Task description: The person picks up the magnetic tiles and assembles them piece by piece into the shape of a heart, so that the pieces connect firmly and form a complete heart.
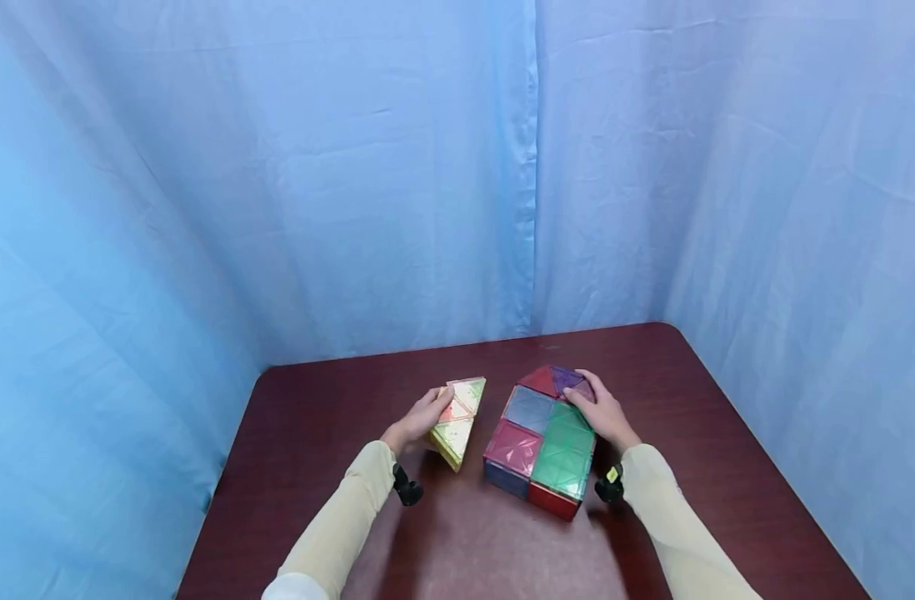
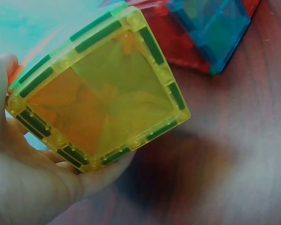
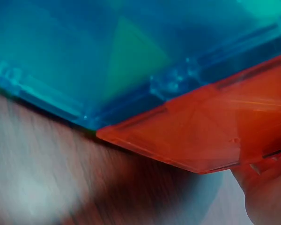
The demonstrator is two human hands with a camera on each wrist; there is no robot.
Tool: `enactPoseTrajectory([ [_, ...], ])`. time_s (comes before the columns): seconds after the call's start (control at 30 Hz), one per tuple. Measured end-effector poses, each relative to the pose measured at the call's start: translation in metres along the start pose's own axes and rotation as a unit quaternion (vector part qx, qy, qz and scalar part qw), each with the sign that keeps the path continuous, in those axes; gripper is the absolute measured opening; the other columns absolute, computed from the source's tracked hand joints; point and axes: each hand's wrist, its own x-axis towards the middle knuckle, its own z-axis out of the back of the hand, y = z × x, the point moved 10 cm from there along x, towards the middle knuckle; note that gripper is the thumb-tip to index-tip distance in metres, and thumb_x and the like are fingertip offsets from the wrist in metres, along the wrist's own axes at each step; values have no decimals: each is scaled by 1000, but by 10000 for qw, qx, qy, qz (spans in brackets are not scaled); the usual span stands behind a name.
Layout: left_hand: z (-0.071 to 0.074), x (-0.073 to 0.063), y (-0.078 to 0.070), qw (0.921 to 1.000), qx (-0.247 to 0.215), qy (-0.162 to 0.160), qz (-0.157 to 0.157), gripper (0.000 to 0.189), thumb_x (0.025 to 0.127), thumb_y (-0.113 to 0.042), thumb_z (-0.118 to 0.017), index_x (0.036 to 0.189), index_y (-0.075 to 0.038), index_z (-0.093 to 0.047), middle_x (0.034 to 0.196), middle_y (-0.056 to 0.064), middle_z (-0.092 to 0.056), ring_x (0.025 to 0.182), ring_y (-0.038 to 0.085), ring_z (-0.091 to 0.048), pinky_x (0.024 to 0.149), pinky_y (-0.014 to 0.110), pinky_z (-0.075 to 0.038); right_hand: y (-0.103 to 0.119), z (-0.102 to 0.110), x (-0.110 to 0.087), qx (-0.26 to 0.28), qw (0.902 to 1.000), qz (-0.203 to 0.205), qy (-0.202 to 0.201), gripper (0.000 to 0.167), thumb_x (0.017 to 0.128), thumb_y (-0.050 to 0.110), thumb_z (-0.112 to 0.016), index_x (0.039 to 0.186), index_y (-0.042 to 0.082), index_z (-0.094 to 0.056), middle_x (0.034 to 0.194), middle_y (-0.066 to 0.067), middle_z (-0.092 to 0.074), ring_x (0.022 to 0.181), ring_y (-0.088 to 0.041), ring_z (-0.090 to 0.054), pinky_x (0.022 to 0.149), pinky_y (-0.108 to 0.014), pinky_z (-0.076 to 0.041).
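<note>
My left hand [image 1: 425,411] grips a small wedge of magnetic tiles [image 1: 455,433], raised over the table. In the left wrist view its near side is a yellow square tile [image 2: 107,98] with green magnets along the frame, and fingers wrap its left and lower edges. To its right sits a larger block of magnetic tiles [image 1: 567,450], with green, pink, grey-blue, red and purple faces. My right hand [image 1: 602,414] holds that block at its far right corner, thumb on top. Up close, the right wrist view shows its blue [image 3: 61,51] and orange-red [image 3: 192,126] sides and one fingertip.
Both pieces are over a dark reddish-brown table [image 1: 315,433] with rounded far corners. Light blue curtains [image 1: 397,183] hang behind it and along both sides. Each wrist wears a black strap with a small camera, such as the left wrist camera [image 1: 407,486].
</note>
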Motion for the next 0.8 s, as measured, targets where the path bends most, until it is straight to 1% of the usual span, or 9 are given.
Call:
enactPoseTrajectory([
  [0.17,-23,10,15,9996,92,183,184,81,99,-70,-41,158,-15,-29,124,20,-57,93,31,-64,75,59,-58,6,-10,-2,167,9999,36,24,76,98,61,-55,158,22,-30,153,-25,-42,135,-45,-45,109,-65,-37],
  [0.3,-32,13,16,9996,57,208,205,80,100,-68,-40,158,-15,-29,119,19,-57,89,27,-62,74,58,-58,6,-12,-4,309,9995,-12,54,77,98,59,-55,159,21,-28,154,-25,-40,134,-44,-44,108,-67,-36],
  [0.4,-30,11,13,9997,161,116,146,80,100,-68,-40,160,-17,-27,114,17,-58,84,25,-62,72,56,-58,5,-17,-5,444,9989,-91,116,78,97,61,-56,159,24,-28,155,-23,-39,135,-44,-43,110,-67,-35],
  [0.5,-26,11,9,9983,571,-14,71,81,100,-69,-38,163,-20,-24,106,17,-61,78,26,-64,70,52,-59,5,-22,-5,501,9984,-119,232,78,97,62,-55,160,27,-26,157,-22,-37,137,-43,-41,111,-67,-34],
  [0.57,-24,10,6,9960,877,-156,29,80,100,-70,-36,163,-22,-25,106,20,-63,80,32,-66,73,52,-58,6,-23,-5,508,9983,-86,261,78,97,62,-55,160,27,-25,157,-21,-36,138,-43,-40,112,-67,-34],
  [0.6,-22,10,4,9934,1110,-271,-23,79,100,-70,-34,163,-22,-26,112,20,-65,87,33,-67,78,51,-57,7,-23,-4,523,9983,-63,265,78,98,61,-55,160,27,-25,157,-21,-37,138,-43,-41,112,-67,-34],
  [0.67,-20,8,-2,9865,1552,-501,-154,77,101,-69,-32,162,-22,-30,129,20,-63,108,37,-65,92,54,-54,9,-23,-4,520,9984,-9,242,77,98,60,-55,160,26,-25,156,-21,-37,137,-43,-41,111,-66,-34],
  [0.73,-20,5,-7,9793,1862,-727,-309,74,103,-66,-32,160,-18,-34,145,17,-56,128,39,-56,105,55,-46,9,-22,-5,555,9983,-27,183,75,99,58,-55,160,25,-27,156,-21,-38,136,-43,-42,111,-66,-35],
  [0.8,-20,0,-11,9729,2067,-932,-454,71,105,-61,-32,158,-14,-37,154,14,-48,138,37,-48,112,55,-41,10,-21,-8,591,9982,-75,119,74,99,57,-55,160,24,-27,155,-21,-39,135,-42,-42,110,-65,-35],
])
